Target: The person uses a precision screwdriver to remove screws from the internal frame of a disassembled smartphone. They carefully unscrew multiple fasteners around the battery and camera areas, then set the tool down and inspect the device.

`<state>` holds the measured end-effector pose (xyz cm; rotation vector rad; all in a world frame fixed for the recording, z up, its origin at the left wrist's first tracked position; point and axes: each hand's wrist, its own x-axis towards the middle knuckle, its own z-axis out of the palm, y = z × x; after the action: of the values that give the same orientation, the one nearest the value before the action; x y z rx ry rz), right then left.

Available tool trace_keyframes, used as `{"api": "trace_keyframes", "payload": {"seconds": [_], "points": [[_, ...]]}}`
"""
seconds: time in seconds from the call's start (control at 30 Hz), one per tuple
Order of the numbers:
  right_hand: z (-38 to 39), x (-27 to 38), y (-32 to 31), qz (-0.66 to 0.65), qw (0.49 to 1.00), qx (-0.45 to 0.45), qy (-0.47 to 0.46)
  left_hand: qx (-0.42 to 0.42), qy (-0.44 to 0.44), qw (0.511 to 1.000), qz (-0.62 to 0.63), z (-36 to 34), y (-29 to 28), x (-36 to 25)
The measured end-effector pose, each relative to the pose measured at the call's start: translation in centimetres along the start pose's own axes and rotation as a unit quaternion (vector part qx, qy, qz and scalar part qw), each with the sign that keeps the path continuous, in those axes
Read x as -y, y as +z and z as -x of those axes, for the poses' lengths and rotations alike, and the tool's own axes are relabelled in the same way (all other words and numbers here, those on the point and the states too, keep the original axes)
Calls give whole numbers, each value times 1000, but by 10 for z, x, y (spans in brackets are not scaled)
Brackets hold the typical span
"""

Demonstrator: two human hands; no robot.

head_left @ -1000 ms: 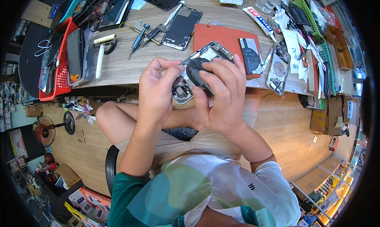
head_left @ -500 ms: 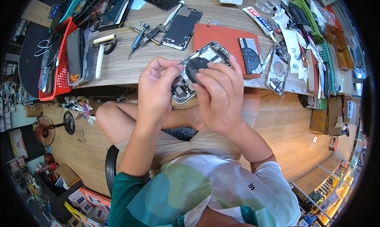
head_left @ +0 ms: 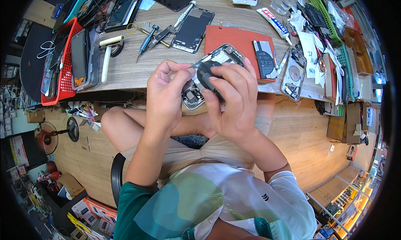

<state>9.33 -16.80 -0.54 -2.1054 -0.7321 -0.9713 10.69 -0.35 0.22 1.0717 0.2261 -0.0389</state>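
An opened phone frame [head_left: 193, 96], with its inner parts showing, is held tilted above the table's near edge. My left hand [head_left: 165, 91] grips its left side between thumb and fingers. Over the middle of the frame lies a black, curved, flexible-looking piece [head_left: 204, 72]; its exact kind I cannot make out. My right hand [head_left: 236, 98] has its fingers bent over this piece and the thumb below, closed on it. Those fingers hide the frame's right part. A phone battery [head_left: 264, 60] rests on the red mat [head_left: 217, 36] behind.
A second opened phone housing [head_left: 294, 72] lies to the right, near a white glue tube [head_left: 273, 23]. Left of the mat are a loose phone screen [head_left: 193, 31], a blue screwdriver [head_left: 147, 43] and a white-handled roller [head_left: 106, 64]. A red basket [head_left: 71, 68] stands farther left.
My right fingers have shifted slightly on the black piece, which now looks more bent and raised. My left hand and the phone frame have barely moved.
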Motion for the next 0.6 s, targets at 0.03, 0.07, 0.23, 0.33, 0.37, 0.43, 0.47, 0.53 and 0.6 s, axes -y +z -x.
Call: {"api": "trace_keyframes", "payload": {"seconds": [0.03, 0.07, 0.23, 0.33, 0.37, 0.43, 0.47, 0.53, 0.6], "points": [[-2, 1, 0, -19, 1000, -6, 7, -2, -4, 1000, 4, 0, 0, 0], [-1, 1, 1, -10, 1000, -1, 0, 0, -3, 1000, 3, 0, 0, 0], [5, -2, 0, 32, 999, 15, -7, 3, -1, 1000, -1, -1, -2, 1], [4, -1, -2, 43, 999, 21, 0, 2, 4, 1000, 6, -1, -1, 1], [3, -1, -2, 35, 999, 15, 9, 3, 2, 1000, 4, -1, -1, 0], [0, 1, 0, 20, 999, 3, 26, 6, -2, 1000, -1, -1, -2, 0], [0, 0, 0, 9, 1000, 11, 28, 6, -2, 1000, -2, -1, -2, 0], [2, -4, -2, -13, 999, 26, 32, 4, -1, 1000, -4, 0, 0, -2], [3, -10, -3, -48, 998, 12, 49, 2, 3, 1000, -1, 0, 0, -1]]}}
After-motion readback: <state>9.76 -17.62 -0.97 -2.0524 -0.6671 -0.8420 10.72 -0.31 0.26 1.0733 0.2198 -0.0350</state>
